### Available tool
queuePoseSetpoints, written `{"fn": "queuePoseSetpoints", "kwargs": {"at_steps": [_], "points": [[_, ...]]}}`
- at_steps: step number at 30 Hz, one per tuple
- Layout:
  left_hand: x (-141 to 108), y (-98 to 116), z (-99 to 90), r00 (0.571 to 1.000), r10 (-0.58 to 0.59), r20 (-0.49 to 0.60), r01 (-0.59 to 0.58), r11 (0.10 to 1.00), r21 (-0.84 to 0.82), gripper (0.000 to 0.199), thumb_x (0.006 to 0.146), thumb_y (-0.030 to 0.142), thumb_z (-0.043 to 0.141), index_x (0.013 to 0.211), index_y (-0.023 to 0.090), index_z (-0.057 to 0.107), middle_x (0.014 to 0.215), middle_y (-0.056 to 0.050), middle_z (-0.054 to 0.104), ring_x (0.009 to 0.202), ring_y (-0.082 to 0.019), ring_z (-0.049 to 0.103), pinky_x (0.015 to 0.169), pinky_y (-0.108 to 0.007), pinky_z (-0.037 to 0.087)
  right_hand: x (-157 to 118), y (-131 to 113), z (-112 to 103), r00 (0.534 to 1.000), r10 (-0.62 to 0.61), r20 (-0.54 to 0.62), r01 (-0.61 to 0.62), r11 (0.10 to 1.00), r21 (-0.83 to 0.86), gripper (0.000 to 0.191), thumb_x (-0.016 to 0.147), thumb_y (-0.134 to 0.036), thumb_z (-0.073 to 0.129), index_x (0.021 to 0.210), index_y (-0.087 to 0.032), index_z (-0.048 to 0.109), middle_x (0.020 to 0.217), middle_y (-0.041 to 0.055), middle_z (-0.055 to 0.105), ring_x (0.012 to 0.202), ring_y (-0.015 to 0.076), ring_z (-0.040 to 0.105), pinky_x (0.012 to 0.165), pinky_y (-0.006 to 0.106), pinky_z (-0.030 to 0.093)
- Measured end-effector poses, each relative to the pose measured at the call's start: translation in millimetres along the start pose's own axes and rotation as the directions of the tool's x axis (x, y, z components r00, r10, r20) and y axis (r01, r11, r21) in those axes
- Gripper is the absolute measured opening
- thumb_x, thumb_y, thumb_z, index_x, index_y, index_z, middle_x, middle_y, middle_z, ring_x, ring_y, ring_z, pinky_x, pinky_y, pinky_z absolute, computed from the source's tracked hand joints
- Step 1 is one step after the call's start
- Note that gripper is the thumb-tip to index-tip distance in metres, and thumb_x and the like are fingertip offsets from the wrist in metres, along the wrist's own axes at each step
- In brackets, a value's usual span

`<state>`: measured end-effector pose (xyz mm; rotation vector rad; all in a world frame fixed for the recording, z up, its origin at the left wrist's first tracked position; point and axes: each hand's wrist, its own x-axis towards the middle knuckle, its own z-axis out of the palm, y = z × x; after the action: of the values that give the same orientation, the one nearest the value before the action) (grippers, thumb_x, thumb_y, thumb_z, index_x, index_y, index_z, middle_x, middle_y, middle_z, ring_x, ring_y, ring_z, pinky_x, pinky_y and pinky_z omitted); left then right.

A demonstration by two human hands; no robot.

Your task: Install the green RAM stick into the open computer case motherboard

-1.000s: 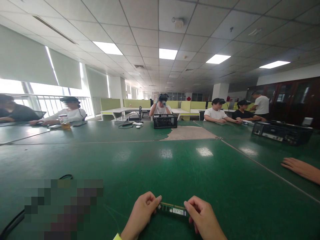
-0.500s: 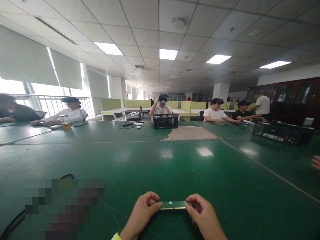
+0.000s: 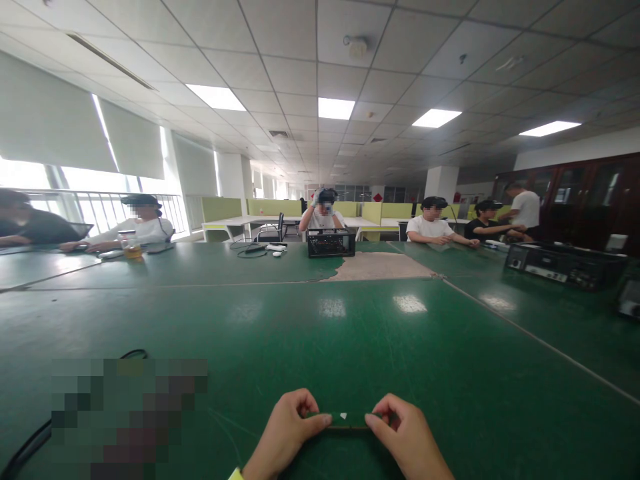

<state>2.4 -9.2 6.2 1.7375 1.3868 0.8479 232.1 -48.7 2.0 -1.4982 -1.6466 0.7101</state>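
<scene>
1. The green bench [image 3: 240,353] is stretching across the room, reflecting ceiling lights [image 3: 337,108]; people [image 3: 327,217] are sitting around its far side.
2. A slim green memory module [image 3: 354,421] is showing a small white mark [image 3: 343,415], its near edge looking dark.
3. It is being held over the bench's near side, the left grip [image 3: 295,423] and right grip [image 3: 404,428] pinching opposite ends.
4. Unlike a second ago, it is presenting its unlabelled face; a dark case [image 3: 630,297] is now showing at the right edge.

From head height, the camera looks forward across the near green table [image 3: 360,353].
</scene>
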Motion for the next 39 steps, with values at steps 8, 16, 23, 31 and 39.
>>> {"fn": "queuePoseSetpoints", "kwargs": {"at_steps": [8,16,23,31,39], "points": [[-3,6,3.2,0.999,-0.017,-0.044,0.017,1.0,0.017,0.033,0.063,0.039,0.071,0.061,0.015,0.048,0.053,0.006,0.041,0.051,-0.009,0.035,0.048,-0.023,0.024,-2,-9,1,0.998,-0.036,-0.054,0.022,0.969,-0.247,0.019,0.074,-0.031,0.057,0.064,-0.019,0.047,0.063,-0.0007,0.052,0.06,0.0142,0.048,0.056,0.026,0.031],[-1,5,3.7,0.997,-0.062,0.034,0.065,0.995,-0.075,0.039,0.066,0.048,0.068,0.063,0.015,0.049,0.05,0.005,0.045,0.042,-0.007,0.036,0.04,-0.02,0.024,0,-3,1,1.0,-0.019,-0.013,0.018,0.996,-0.089,0.026,0.082,-0.045,0.05,0.076,-0.02,0.055,0.053,-0.0041,0.048,0.054,0.014,0.047,0.054,0.026,0.031],[-5,13,-0.5,0.967,-0.118,0.227,0.153,0.978,-0.145,0.04,0.077,0.056,0.054,0.074,0.016,0.048,0.061,0.0,0.06,0.037,-0.009,0.05,0.028,-0.015,0.023,0,9,4,0.999,-0.012,-0.032,0.021,0.956,0.292,0.033,0.081,-0.051,0.055,0.082,-0.018,0.054,0.067,-0.0012,0.053,0.049,0.0119,0.047,0.044,0.024,0.035],[-5,12,-5.6,0.954,-0.099,0.284,0.151,0.974,-0.167,0.032,0.072,0.043,0.063,0.082,0.014,0.053,0.054,0.007,0.047,0.037,-0.005,0.045,0.027,-0.012,0.027,0,15,7,0.997,-0.063,-0.043,0.074,0.942,0.327,0.03,0.083,-0.045,0.055,0.094,-0.017,0.053,0.062,-0.0014,0.054,0.053,0.0142,0.054,0.052,0.025,0.041],[-4,10,-3.5,0.957,-0.101,0.271,0.162,0.963,-0.213,0.03,0.072,0.038,0.062,0.084,0.012,0.055,0.055,0.004,0.053,0.036,-0.006,0.046,0.027,-0.011,0.027,3,18,10,0.999,-0.022,-0.042,0.035,0.942,0.334,0.032,0.078,-0.042,0.056,0.096,-0.016,0.058,0.074,0.0017,0.057,0.046,0.0116,0.05,0.042,0.024,0.04]]}}
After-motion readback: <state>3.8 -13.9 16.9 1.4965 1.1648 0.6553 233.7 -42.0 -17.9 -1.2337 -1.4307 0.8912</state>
